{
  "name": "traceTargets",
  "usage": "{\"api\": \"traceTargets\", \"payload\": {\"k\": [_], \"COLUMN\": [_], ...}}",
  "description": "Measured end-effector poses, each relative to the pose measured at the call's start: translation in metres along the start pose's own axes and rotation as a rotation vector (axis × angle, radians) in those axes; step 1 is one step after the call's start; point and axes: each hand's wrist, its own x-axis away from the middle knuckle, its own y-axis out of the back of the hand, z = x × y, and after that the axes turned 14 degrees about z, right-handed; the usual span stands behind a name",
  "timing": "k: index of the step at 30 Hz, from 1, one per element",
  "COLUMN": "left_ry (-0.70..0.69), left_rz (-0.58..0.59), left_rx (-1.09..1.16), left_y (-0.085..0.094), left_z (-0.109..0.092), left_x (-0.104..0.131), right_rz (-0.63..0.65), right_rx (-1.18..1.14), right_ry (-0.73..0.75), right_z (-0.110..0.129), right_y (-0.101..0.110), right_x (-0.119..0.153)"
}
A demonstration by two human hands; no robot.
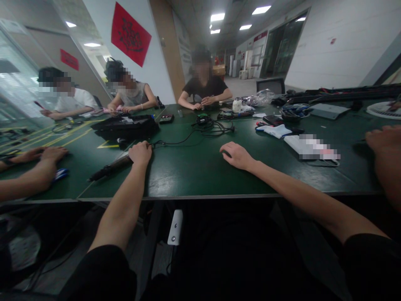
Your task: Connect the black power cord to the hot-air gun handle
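My left hand is closed around the rear end of an electric screwdriver, a long dark tool lying on the green table. Its narrow tip points left toward the table's near edge. A black cord runs from beside that hand to a coiled cable in the middle. My right hand rests on the bare tabletop with its fingers curled in, and I see nothing in it. To its right lie a white-and-blue cloth piece and a white packet with a loop.
A black open tray stands left of centre. Cable bundles and clear plastic wrap lie at the back right. Other people's hands rest at the table's left and right edges; several people sit opposite.
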Motion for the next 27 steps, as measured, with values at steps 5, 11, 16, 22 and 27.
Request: {"api": "traceTargets", "payload": {"k": [5, 11, 16, 22, 27], "left_ry": [-0.06, -0.193, -0.276, -0.422, -0.656], "left_rz": [-0.144, -0.06, 0.041, 0.029, 0.078], "left_rx": [0.047, 0.047, 0.102, 0.252, 0.357], "left_y": [0.006, 0.009, 0.005, 0.002, 0.005], "left_z": [-0.014, -0.044, -0.07, -0.107, -0.142], "left_x": [0.009, 0.022, 0.027, 0.043, 0.069], "right_rz": [0.01, 0.012, 0.021, 0.018, -0.021], "right_rx": [-0.004, 0.005, 0.014, 0.012, -0.006], "right_ry": [0.002, 0.0, -0.006, -0.005, 0.031], "right_z": [-0.001, -0.001, -0.002, -0.001, 0.007], "right_y": [-0.001, -0.002, -0.003, -0.004, 0.001], "right_x": [-0.001, -0.001, -0.001, -0.002, -0.002]}}
